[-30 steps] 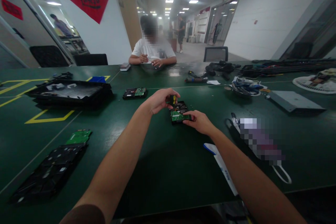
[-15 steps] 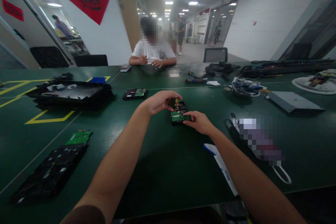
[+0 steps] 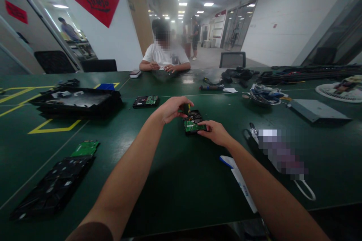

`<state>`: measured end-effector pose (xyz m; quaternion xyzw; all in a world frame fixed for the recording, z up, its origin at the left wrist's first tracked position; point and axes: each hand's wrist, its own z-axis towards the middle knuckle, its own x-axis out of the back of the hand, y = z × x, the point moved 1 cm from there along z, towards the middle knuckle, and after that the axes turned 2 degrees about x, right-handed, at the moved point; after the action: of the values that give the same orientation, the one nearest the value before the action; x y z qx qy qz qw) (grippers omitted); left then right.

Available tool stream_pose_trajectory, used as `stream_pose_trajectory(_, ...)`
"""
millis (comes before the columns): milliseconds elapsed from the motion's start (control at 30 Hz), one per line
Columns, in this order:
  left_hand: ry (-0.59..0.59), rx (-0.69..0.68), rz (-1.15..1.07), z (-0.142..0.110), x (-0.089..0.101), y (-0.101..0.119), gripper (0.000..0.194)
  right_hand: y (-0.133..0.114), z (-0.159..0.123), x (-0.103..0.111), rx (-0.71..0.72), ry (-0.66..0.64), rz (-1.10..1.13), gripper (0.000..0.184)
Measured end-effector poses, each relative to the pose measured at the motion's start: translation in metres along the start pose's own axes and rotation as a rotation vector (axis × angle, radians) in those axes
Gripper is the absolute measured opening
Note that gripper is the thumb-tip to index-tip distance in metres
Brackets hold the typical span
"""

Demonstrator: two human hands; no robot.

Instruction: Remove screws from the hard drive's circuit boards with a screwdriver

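A hard drive (image 3: 193,127) with a green circuit board lies on the table in front of me, board side up. My left hand (image 3: 175,110) is closed over its far left corner, pinching a short black-and-yellow tool (image 3: 186,109) held roughly upright. Fingers partly hide this tool, and whether its lower end touches the drive I cannot tell. My right hand (image 3: 212,131) grips the drive's right edge between thumb and fingers. Tiny bits lie just beyond the drive.
Another hard drive (image 3: 145,101) sits farther left. Black drive parts (image 3: 55,184) lie near left, below a black tray (image 3: 76,99). On the right are a grey metal box (image 3: 318,110), a bundle of cables (image 3: 266,94) and a white-blue strap (image 3: 243,188). A person (image 3: 165,56) sits opposite.
My left hand dipped slightly with the black-and-yellow tool and then rose a little; the tool's visible side has turned. My right hand keeps its hold on the hard drive.
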<state>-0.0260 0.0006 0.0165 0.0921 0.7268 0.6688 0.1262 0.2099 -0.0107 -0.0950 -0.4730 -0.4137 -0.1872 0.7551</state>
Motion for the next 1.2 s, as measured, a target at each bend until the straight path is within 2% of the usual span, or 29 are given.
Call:
stream_pose_trajectory(100,-0.008,0.037,-0.074,-0.001,-0.002,0.001,0.015,-0.001,0.000,0.001,0.009,-0.006,0.014,0.043)
stream_pose_trajectory(200,-0.073,0.070,-0.132,-0.002,-0.002,0.000,0.014,-0.002,0.001,0.001,0.006,-0.003,0.026,0.044)
stream_pose_trajectory(300,-0.100,0.040,-0.090,-0.002,0.000,0.001,0.015,-0.001,0.001,-0.001,0.004,0.003,0.026,0.043)
stream_pose_trajectory(400,-0.072,0.010,-0.023,-0.003,0.004,0.002,0.017,0.000,0.001,-0.001,-0.001,0.001,0.017,0.043)
stream_pose_trajectory(600,-0.142,0.106,-0.092,-0.006,0.003,0.004,0.020,-0.001,0.001,0.001,-0.017,-0.017,0.027,0.045)
stream_pose_trajectory(700,-0.120,0.094,-0.149,-0.004,0.004,0.002,0.015,-0.001,0.000,0.000,-0.021,-0.014,0.039,0.045)
stream_pose_trajectory(867,-0.046,0.008,-0.024,0.000,0.008,0.000,0.018,0.001,0.000,-0.001,-0.026,-0.017,0.052,0.046)
stream_pose_trajectory(1067,-0.089,0.077,-0.097,-0.004,0.005,0.003,0.020,-0.001,0.001,-0.001,-0.016,-0.010,0.055,0.044)
stream_pose_trajectory(1200,-0.082,0.048,-0.112,-0.002,0.005,0.001,0.014,0.000,0.001,-0.002,-0.008,0.006,0.059,0.044)
